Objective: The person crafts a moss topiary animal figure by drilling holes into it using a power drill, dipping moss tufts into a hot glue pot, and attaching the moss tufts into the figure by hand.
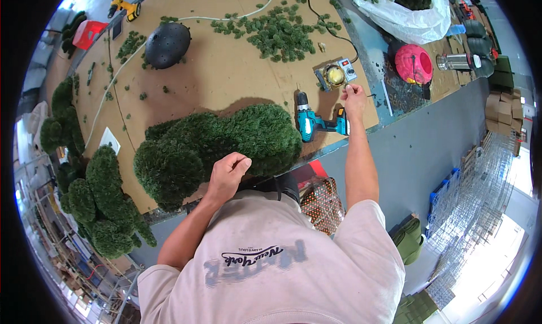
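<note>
My right hand (pixel 354 100) is pinched shut at the edge of a small heated pot (pixel 334 75) with yellowish contents and a control box. Whatever its fingertips hold is too small to make out. My left hand (pixel 227 176) is closed, thumb against curled fingers, in front of a large shape covered in artificial greenery (pixel 220 140). What lies inside that hand is hidden. A teal cordless drill (pixel 316 123) rests on the table between the greenery and my right forearm. Beyond it, a heap of loose green sprigs (pixel 282 36) is spread on the cardboard.
A black domed shell with holes (pixel 167 45) and a yellow drill (pixel 124 8) lie at the far left. More greenery shapes (pixel 104 183) stand left. A white plastic bag (pixel 395 13), pink round container (pixel 413 64) and metal flask (pixel 454 62) are at right. Cables cross the cardboard.
</note>
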Tool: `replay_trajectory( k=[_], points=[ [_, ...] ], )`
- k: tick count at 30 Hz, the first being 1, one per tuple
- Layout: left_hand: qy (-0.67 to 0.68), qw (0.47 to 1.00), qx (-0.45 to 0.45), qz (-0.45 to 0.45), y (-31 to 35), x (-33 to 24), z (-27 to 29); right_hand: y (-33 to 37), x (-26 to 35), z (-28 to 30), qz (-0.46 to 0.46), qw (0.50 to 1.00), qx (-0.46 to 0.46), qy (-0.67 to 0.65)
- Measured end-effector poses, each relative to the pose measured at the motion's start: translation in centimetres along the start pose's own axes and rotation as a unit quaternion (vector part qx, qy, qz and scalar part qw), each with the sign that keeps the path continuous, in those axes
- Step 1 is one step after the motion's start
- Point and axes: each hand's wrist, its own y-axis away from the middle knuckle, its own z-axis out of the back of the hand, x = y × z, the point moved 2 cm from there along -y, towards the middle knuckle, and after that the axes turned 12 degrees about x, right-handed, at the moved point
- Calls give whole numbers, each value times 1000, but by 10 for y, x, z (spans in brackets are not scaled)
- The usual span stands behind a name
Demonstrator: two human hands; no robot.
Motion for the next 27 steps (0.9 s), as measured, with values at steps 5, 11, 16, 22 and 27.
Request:
replay_trajectory(
  k=[5,11,16,22,27],
  points=[
    [-20,1000,-8,2,-11,-9,2,-16,-4,-10,-5,997,21,81],
    [-37,999,-6,8,-15,-17,6,-27,-20,-11,18,984,28,177],
    [-43,999,-18,-3,-13,-13,11,-22,-15,-24,66,967,28,245],
    [-42,999,-16,3,-11,-17,12,-24,-15,-28,-6,997,70,-27],
    [-44,999,-15,7,-5,-15,15,-11,11,-32,-82,879,138,-448]
  ],
)
